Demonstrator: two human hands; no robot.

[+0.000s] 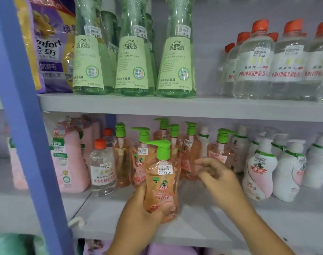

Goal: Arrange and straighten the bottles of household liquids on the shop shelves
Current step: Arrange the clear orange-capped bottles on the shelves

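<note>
step in hand: likely setting one peach pump bottle (161, 183) back among its like on the lower shelf (120, 221).
left hand (144, 212): wrapped round the bottle's lower body, thumb across the front near the base, holding it in front of the row, over the shelf's front part; whether its base touches the shelf cannot be told.
right hand (217, 178): holds nothing, fingers loosely spread and blurred, reaching toward the peach bottles behind (190, 157).
bottle's axis: long axis upright, tipped only slightly; green pump head (161, 147) on top.
bottle's facing: label and price sticker face the camera; the spout points to the picture's left.
row behind: spouts point various ways, several bottles crowd each other, so the group looks untidy.
how to do it well: i'd say keep the grip low and firm, use the free hand to part or steady the neighbours, set the base down flat in a gap, then turn it so label faces out and spout matches the rest.
nearby: clear bottle with orange cap (101, 168) to the left, white bottles (260, 173) to the right.
risk: a nudge could topple the crowded pump bottles.
</note>
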